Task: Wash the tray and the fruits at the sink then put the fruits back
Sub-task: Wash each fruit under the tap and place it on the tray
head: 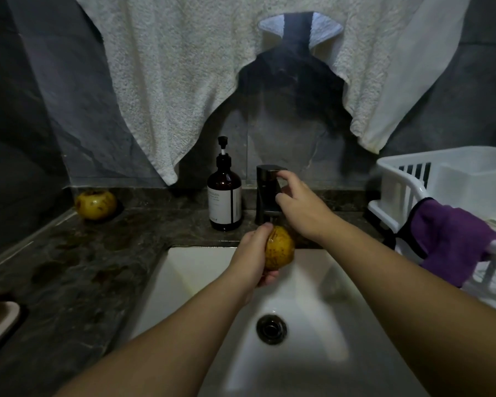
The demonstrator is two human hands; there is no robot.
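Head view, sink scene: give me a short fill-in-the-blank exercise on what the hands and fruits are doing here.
1. The left hand holds a yellow fruit over the ____.
2. The right hand touches the top of the dark ____.
3. A second fruit sits on the counter, to the ____ of the soap bottle.
4. A ____ cloth hangs over the white rack.

Missing words: sink; tap; left; purple
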